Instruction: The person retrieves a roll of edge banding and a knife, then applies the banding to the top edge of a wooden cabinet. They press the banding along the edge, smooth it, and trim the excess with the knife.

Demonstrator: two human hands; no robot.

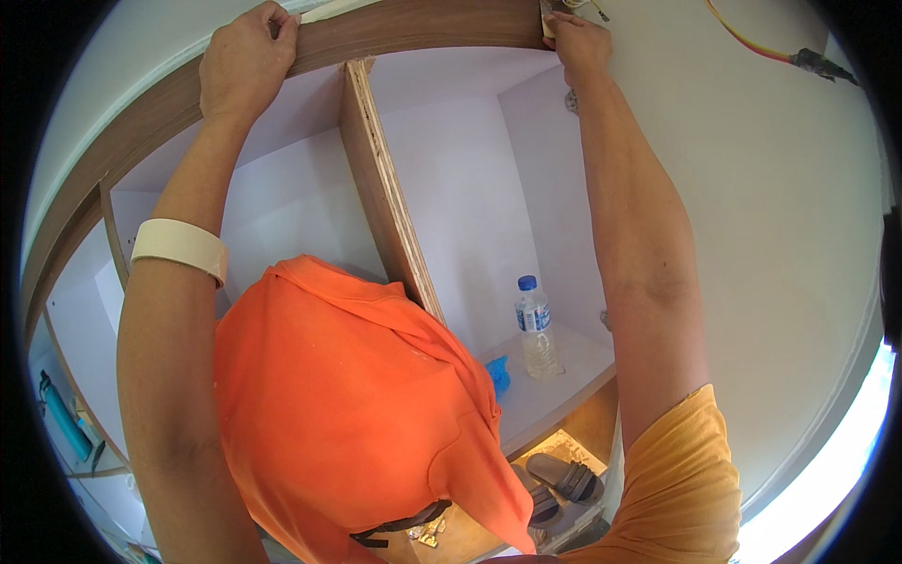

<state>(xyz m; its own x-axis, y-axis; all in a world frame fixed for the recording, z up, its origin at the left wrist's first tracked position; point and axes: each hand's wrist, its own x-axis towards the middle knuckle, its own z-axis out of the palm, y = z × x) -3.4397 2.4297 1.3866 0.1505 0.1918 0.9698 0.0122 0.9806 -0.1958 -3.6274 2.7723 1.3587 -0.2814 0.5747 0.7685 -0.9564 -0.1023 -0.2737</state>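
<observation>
1. The rail (423,28), brown, runs along the cabinet's top edge, with a hand at either side of the partition. A pale strip (338,8) lies above it, just beside the left hand.
2. The left hand (246,64) has its grip curled nearly closed, thumb against fingers, at the rail's upper edge; I cannot tell whether it pinches the strip. A loose pinch could let the strip slip or go crooked.
3. The right hand (583,45) is at the rail's right end, its grip drawn in at a small pale piece (547,19); how firmly it holds this is hidden. Pressing unevenly with arms spread could skew it.
4. Loose wires (587,7) hang just beside the right hand, and a taped cable (789,58) is farther right; a sideways sweep could snag the wires.
5. The partition (390,179) shows a rough front edge, which could scrape a lowered forearm.
6. The orange shirt (348,376) fills the space between the arms; whether someone wears it I cannot tell. Anything dropped could land there.
7. The bottle (536,329) stands near the shelf (587,353)'s front edge; a falling piece could knock it over.
</observation>
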